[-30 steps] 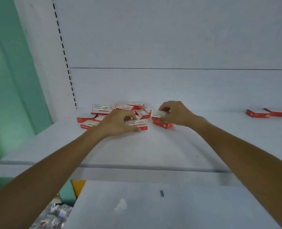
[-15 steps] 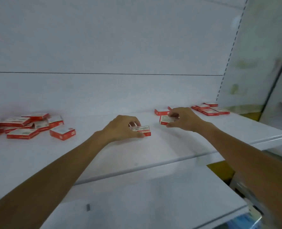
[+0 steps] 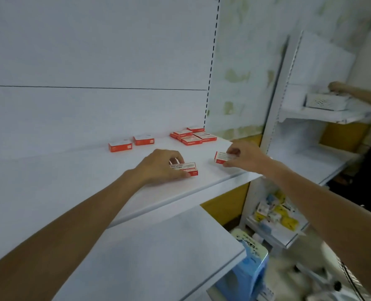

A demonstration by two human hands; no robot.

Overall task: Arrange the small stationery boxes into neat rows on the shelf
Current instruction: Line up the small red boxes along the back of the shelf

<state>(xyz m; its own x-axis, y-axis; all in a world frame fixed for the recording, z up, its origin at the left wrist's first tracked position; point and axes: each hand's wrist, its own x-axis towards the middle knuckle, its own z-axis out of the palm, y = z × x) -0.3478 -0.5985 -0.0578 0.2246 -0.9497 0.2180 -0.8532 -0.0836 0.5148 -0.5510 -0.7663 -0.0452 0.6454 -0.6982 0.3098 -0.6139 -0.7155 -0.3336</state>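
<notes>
On the smooth white metal shelf, the left hand grips a flat red-and-white cardboard box, the right hand pinches another small box; a tidy cluster of matching boxes sits near the back corner.

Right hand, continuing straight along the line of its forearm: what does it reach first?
Probably the cluster of red boxes at the back right of the shelf. The right hand, pinching a small box, points back-left toward it with nothing between; depth is hard to judge.
</notes>
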